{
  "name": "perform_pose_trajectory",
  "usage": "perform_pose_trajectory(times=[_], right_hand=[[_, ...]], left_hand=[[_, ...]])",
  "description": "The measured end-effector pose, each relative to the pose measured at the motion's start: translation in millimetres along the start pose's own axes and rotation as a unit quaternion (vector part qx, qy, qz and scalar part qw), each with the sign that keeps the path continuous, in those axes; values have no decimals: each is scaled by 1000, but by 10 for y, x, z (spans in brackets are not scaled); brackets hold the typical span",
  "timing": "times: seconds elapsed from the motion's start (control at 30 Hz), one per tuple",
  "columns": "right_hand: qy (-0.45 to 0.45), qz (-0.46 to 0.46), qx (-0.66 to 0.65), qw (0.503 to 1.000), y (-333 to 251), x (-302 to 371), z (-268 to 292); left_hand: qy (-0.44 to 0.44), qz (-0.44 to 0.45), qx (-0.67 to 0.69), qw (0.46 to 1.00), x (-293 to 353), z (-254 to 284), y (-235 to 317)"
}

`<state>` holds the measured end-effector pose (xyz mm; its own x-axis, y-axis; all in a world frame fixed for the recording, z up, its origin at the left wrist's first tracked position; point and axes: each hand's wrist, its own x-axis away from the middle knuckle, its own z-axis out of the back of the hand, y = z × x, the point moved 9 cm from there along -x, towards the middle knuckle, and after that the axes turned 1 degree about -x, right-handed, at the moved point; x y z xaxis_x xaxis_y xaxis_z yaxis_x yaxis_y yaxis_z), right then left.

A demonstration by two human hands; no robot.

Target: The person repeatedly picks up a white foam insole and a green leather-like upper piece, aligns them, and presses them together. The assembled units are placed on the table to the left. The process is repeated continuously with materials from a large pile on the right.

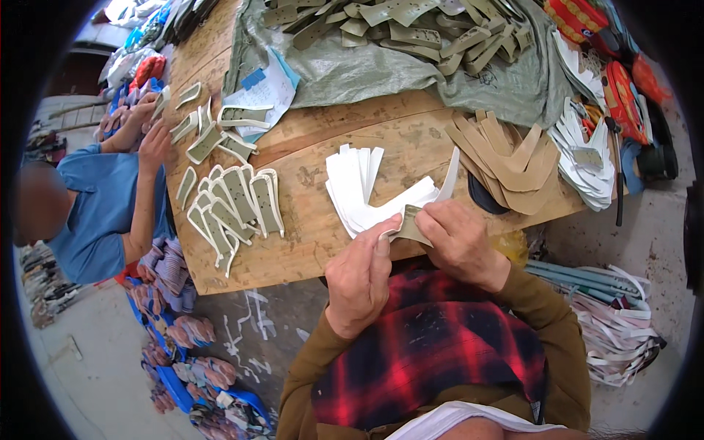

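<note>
Close to the table's near edge, I hold a small olive-green curved piece (pixel 412 226) between both hands. A white V-shaped strip lies along it, with one end (pixel 449 174) sticking up past my right hand. My left hand (pixel 359 279) pinches the left end with thumb and fingertips. My right hand (pixel 463 240) is closed on the right end, its fingertips curled over the piece. Just beyond my hands rests a stack of white V-shaped pieces (pixel 343 183). To my left lie several olive-green pieces with white edging (pixel 238 198), in overlapping rows.
Brown V-shaped pieces (pixel 517 165) are stacked at right, with more white strips (pixel 587 161) beyond. A heap of olive-green pieces (pixel 411 33) sits on a grey-green woven sheet (pixel 352 77). At left, a co-worker in a blue shirt (pixel 106 209) handles a similar piece. Bundled strips (pixel 612 330) lie lower right.
</note>
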<state>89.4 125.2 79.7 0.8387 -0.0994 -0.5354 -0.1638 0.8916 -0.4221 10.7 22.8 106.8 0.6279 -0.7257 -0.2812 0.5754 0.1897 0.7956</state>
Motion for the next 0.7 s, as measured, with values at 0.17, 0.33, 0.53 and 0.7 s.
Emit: perform_pose_trajectory(times=[0.17, 0.33, 0.53, 0.7], right_hand=[[5, -12, -5, 1000, -28, 6, -39], [9, -23, -9, 1000, -58, -14, -58], [-21, -75, -100, 992, 82, -37, -71], [-64, -154, -303, 938, 140, -160, 79]], left_hand=[[49, -9, -32, 998, 43, -16, -52], [94, -13, -19, 995, 75, -7, -125], [86, 57, 219, 970, 80, -141, -241], [-26, 244, 567, 786, -16, -490, -565]])
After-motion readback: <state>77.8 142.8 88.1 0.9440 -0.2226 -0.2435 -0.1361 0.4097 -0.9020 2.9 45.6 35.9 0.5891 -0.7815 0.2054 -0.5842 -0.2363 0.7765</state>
